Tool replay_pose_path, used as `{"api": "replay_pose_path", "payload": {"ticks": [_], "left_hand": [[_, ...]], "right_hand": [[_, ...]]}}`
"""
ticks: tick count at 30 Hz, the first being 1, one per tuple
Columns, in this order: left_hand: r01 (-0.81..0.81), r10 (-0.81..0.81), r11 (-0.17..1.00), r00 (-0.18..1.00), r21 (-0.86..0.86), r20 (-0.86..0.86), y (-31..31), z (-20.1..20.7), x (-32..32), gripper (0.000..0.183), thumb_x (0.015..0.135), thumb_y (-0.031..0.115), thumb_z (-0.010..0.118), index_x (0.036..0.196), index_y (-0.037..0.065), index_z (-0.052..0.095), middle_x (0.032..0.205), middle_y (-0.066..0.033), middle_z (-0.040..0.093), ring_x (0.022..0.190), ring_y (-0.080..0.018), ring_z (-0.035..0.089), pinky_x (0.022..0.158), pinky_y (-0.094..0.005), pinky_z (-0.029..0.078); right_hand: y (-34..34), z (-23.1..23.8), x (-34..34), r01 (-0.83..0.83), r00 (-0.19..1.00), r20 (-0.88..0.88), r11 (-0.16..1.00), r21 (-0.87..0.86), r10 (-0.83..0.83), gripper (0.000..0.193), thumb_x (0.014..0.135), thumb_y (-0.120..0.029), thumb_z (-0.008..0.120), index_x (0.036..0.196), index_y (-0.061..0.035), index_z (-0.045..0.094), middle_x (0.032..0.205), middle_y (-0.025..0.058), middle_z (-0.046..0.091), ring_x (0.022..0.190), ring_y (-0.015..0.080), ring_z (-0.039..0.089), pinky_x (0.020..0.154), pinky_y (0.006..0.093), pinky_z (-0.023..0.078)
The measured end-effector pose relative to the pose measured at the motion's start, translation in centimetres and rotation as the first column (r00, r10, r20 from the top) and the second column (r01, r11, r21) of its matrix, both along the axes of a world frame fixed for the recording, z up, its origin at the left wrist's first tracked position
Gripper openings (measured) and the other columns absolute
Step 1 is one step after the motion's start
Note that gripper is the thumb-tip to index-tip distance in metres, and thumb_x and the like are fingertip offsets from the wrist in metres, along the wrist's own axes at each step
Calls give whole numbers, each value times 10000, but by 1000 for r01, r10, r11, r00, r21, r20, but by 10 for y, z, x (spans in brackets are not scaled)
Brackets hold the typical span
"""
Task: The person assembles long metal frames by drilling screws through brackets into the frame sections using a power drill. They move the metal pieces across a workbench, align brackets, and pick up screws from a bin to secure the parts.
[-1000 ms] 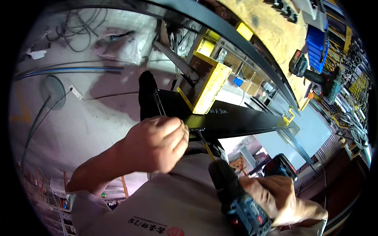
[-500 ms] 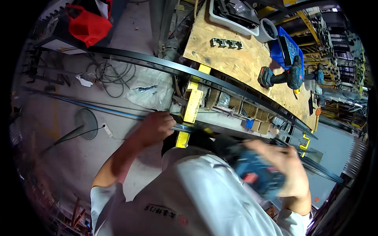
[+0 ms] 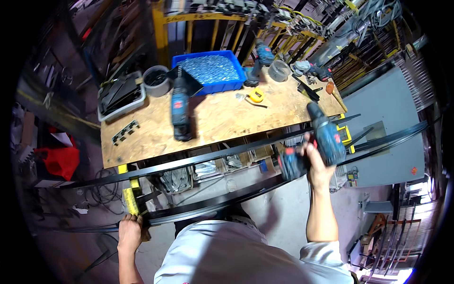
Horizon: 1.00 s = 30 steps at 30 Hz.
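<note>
- Blue and black cordless drill [image 3: 318,142]: held in the right hand [image 3: 316,165], whose grip is closed around the handle, battery end low and to the left, nose aimed up and away. It hangs in the air just in front of the surface's near edge, above the black metal rails.
- Black metal rail [image 3: 208,206]: a long bar running across the view from lower left to upper right, resting on a yellow stand [image 3: 130,201] at its left end. A second, parallel rail [image 3: 189,162] lies just behind it, nearer the surface.
- Left hand [image 3: 129,232]: its grip is closed on the near rail's left end, beside the yellow stand.
- Plywood surface [image 3: 222,118]: carries a second blue cordless drill [image 3: 180,110] lying on its side, a blue bin of small metal parts [image 3: 210,71], a grey round tub [image 3: 156,80], a grey tray of dark pieces [image 3: 120,94], a yellow tape measure [image 3: 256,96] and another drill [image 3: 261,59] standing at the back.
- Red bag [image 3: 61,161]: on the floor to the left, well apart from both hands.
</note>
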<state>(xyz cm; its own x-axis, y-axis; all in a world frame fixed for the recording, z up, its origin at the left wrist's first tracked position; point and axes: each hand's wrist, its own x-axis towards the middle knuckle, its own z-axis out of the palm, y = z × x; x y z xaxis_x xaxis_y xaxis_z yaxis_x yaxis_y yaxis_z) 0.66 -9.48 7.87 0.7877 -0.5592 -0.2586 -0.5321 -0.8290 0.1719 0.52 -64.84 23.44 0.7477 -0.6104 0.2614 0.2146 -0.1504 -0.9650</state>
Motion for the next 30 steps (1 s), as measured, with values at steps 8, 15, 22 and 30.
{"api": "replay_pose_path", "payload": {"ticks": [8,15,22,30], "left_hand": [[-388,288,747,921,-540,-262,-255,38,-59,267,725,123,778,948,-12,721,812,-188,652,783,-378,619,704,-431,510],[-887,431,212,463,-411,-775,-272,-72,-124,205,944,38,629,796,-83,699,722,-22,653,636,-72,518,590,-251,436],[-852,292,380,478,-359,-828,-334,-67,-74,318,995,167,614,818,-69,732,721,-52,687,582,-105,553,558,-274,422],[-703,-154,618,332,-353,-931,-377,-195,-115,230,896,250,636,937,27,676,894,-102,709,846,-214,668,741,-343,500]], "right_hand": [[-268,-166,152,72,997,-19,987,-144,-75,742,843,54,728,1509,-11,408,1103,54,672,968,142,658,886,298,533],[-269,-185,182,83,992,-88,995,-59,-88,622,831,-73,756,1412,-55,534,1044,111,667,881,174,613,802,347,523],[-289,-175,152,-49,956,-293,963,-266,-33,865,870,-171,760,1563,3,272,1411,295,510,1271,364,549,1072,432,449],[-348,-135,-105,-285,833,-483,541,-792,-269,671,774,-103,676,1412,16,504,1428,227,514,1345,389,481,1141,476,388]]}}
